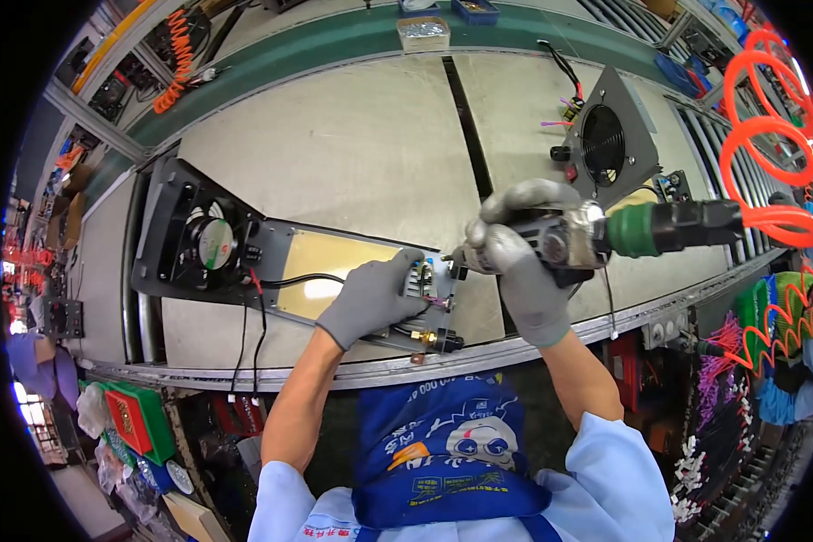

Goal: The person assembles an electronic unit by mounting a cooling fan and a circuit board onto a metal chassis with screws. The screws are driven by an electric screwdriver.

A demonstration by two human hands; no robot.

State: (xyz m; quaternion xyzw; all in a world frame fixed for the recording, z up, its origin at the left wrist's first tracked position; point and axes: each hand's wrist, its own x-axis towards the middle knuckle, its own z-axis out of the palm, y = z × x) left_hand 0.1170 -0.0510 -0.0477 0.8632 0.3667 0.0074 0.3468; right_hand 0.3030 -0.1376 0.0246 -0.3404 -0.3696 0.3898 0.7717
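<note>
"Take it from the left: what's there?"

"Lower left of the frame, a red tray [128,418] set against green. Upper left, a coiled orange hose [176,59] hangs. And here at centre left stands my black fan housing [167,239], tilted, its round fan facing right!"

"And the long piece?"

"That's the grey panel [278,244], flat on the tabletop [334,158], stretching from the housing to mid-frame, a yellowish sheet [321,260] on top and a black cable [300,280] running across towards my glove."

"So where's your left hand [368,294]?"

"Right over the panel's right end, in grey! Fingers half open and bent down around the small circuit parts [421,278]; I can't tell whether they're pinching anything. Just below them, a brass fitting [422,336]."

"Now the right hand [526,257]!"

"Centre right, glove wrapped firmly around a power tool [556,242]. Its nose points left, close by the panel's end; touching or not, I can't tell. Above and to the right, a second fan unit [640,144] stands on the tabletop, its round grille facing left."

"And the far right?"

"The tool's green collar [632,231] leads to a black connector [696,224], then an orange air hose [741,149] loops up into the upper right!"
</note>
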